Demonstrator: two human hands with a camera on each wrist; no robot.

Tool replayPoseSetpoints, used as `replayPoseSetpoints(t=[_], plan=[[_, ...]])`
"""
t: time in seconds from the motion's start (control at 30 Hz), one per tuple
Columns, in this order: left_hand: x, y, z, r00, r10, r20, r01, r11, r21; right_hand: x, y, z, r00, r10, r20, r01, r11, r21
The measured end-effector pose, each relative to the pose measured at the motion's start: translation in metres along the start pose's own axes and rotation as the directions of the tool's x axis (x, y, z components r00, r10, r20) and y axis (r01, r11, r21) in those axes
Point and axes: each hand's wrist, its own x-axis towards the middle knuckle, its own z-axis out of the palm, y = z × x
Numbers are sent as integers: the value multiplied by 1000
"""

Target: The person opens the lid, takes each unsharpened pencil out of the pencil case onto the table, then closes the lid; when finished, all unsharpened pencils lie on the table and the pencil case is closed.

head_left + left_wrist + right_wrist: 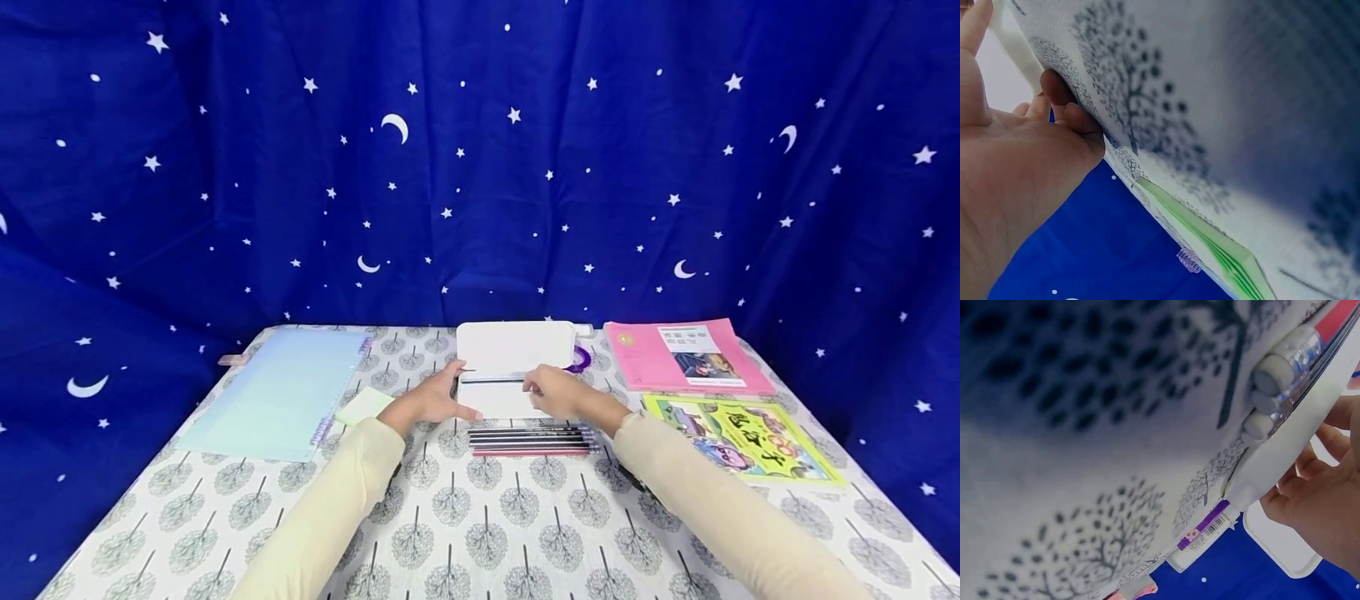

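Note:
A white pencil case [491, 406] lies open on the table, its lid [516, 346] tipped back. Along its rear inner edge runs a dark pencil [487, 381]. My left hand [437, 395] grips the left end of the case, thumb at the near corner and fingers by the hinge. My right hand [558, 392] reaches into the right half with curled fingers and holds the pencil there, covering its right part; the fingertips are hidden behind the case wall in the right wrist view. Several dark pencils and a red one [532, 452] lie in a row just in front of the case.
Left stands a pale blue folder [277, 392], with a light green note pad [365, 405] beside it. Purple tape [581, 359] sits behind the case's right end. Pink folder [637, 358] and colourful book [750, 437] lie right. A blue starry curtain [480, 167] hangs behind.

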Motion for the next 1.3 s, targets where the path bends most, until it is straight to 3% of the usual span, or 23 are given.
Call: replayPoseSetpoints(t=[0.33,0.5,0.7,0.87,1.07,1.3], plan=[[1,-1,2,1000,7,-2,-7,1000,-7,0,0,-1,999,-3,38,3,1000,12],[2,-2,3,1000,14,8,-14,1000,0,-1,2,-3,999,-24,44,21,997,73],[1,0,3,1000,12,14,-12,1000,-2,-4,7,-5,999,-34,-10,35,987,156],[0,1,2,1000,15,9,-15,1000,-12,-6,11,-7,995,-66,-74,77,986,151],[-2,2,1,1000,10,13,-10,1000,-13,-15,10,-11,992,-48,-119,63,990,126],[-2,1,0,1000,-2,14,2,1000,-11,-25,10,-13,994,-41,-104,60,981,183]])
